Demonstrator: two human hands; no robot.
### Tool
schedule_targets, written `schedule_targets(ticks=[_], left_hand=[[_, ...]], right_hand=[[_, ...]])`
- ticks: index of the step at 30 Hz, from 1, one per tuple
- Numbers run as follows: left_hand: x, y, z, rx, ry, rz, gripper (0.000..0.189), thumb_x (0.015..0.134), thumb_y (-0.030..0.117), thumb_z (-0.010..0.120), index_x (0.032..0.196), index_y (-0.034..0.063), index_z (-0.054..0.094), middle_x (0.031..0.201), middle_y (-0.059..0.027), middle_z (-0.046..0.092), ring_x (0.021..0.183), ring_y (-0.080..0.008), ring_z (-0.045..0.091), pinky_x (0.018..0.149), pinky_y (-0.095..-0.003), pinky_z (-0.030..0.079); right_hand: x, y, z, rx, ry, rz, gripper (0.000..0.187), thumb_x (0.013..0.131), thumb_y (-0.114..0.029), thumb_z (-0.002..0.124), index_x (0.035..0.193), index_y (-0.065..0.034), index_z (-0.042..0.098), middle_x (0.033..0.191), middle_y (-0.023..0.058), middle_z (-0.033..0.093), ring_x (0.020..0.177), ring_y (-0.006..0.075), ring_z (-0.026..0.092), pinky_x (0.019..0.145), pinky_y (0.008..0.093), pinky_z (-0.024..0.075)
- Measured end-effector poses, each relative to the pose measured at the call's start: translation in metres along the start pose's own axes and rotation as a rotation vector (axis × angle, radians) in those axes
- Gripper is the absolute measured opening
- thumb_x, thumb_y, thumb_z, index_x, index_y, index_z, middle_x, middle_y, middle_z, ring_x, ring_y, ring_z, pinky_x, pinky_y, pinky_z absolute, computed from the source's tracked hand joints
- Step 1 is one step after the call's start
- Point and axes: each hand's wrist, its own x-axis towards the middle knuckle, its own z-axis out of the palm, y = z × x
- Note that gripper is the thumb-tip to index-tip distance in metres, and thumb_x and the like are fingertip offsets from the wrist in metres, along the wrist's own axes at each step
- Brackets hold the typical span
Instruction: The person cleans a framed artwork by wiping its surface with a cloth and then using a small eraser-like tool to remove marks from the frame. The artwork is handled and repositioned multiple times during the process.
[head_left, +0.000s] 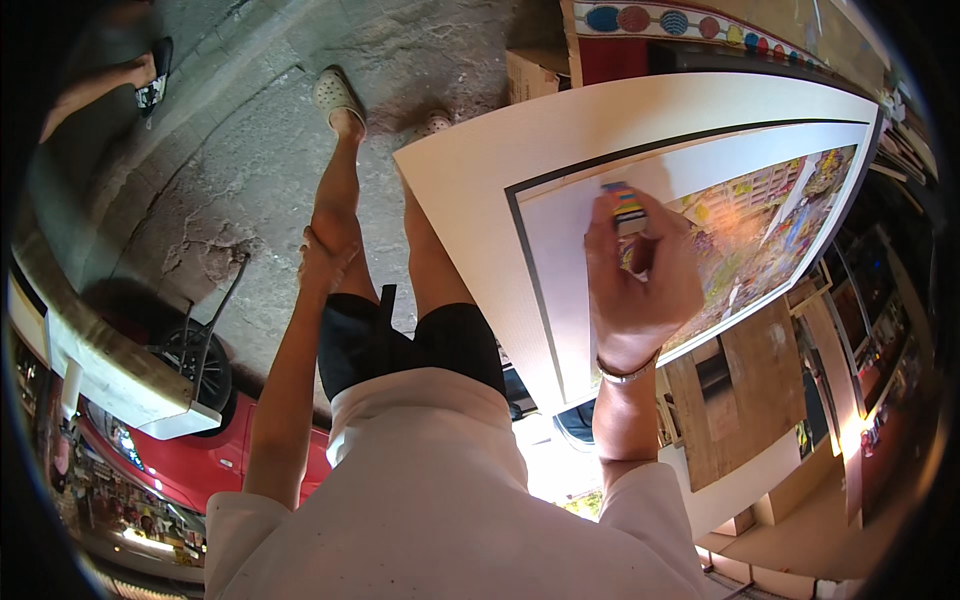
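Observation:
My right hand (645, 277), with a bracelet or watch band at the wrist, pinches a small eraser-like block (628, 211) in a striped, multicoloured sleeve. It is over the white margin (559, 247) beside a colourful picture (750, 217); whether the block touches the surface I cannot tell. A large white mat board (480, 180) with a black inner border (534, 285) surrounds that margin and picture. Part of the picture is hidden behind my hand. My left hand (326, 262) rests on my left knee, fingers spread and holding nothing.
Another person's foot in a dark sandal (155, 79) is at upper left. A red car (195, 457) stands beyond a pale slab edge (127, 375) at left. Behind the board are a cardboard box (531, 77) and a patterned textile (675, 22). Wooden panels (757, 375) are at right.

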Motion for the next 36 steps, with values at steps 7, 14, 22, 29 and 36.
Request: schedule_targets(ticks=[7,14,22,29,36], left_hand=[[0.0055,-0.0043,0.0025,-0.026,-0.005,0.008,0.125,0.070,0.059,0.080,0.157,0.0026,0.011,0.145,-0.0335,0.044,0.128,-0.0469,0.054,0.107,-0.0512,0.044],[-0.0002,0.0017,-0.0013,-0.017,-0.013,-0.007,0.123,0.071,0.059,0.080,0.157,0.0030,0.012,0.144,-0.0331,0.044,0.127,-0.0469,0.055,0.108,-0.0511,0.044],[-0.0007,0.0006,-0.0006,-0.019,0.010,0.011,0.122,0.071,0.059,0.080,0.157,0.0046,0.012,0.143,-0.0327,0.045,0.126,-0.0471,0.055,0.107,-0.0522,0.044],[0.0027,-0.0032,0.0022,-0.005,0.006,0.013,0.122,0.072,0.060,0.079,0.157,0.0049,0.012,0.143,-0.0320,0.046,0.126,-0.0465,0.055,0.106,-0.0530,0.044],[-0.0006,-0.0004,-0.0012,-0.011,0.001,0.013,0.122,0.072,0.060,0.079,0.157,0.0040,0.012,0.144,-0.0329,0.045,0.127,-0.0466,0.055,0.107,-0.0525,0.044]], right_hand=[[-0.0005,-0.0007,0.0009,0.006,-0.022,-0.039,0.031,0.078,-0.008,0.084,0.105,-0.0001,0.068,0.075,0.0077,0.063,0.060,0.0218,0.061,0.051,0.0320,0.0463],[0.0020,-0.0021,0.0006,-0.004,0.001,0.068,0.031,0.078,-0.006,0.084,0.102,0.0028,0.067,0.076,0.0095,0.063,0.060,0.0220,0.061,0.052,0.0315,0.0471],[0.0012,-0.0013,0.0016,0.025,-0.035,-0.039,0.029,0.079,-0.008,0.084,0.103,-0.0020,0.069,0.076,0.0069,0.063,0.060,0.0221,0.061,0.051,0.0315,0.0464],[0.0040,-0.0009,0.0035,0.052,-0.036,-0.126,0.027,0.080,-0.008,0.085,0.101,-0.0005,0.070,0.071,0.0045,0.059,0.054,0.0124,0.046,0.048,0.0264,0.0364],[0.0039,-0.0016,-0.0003,0.053,-0.059,-0.173,0.031,0.078,-0.007,0.084,0.102,0.0024,0.067,0.077,0.0103,0.065,0.062,0.0232,0.063,0.054,0.0309,0.0492]])
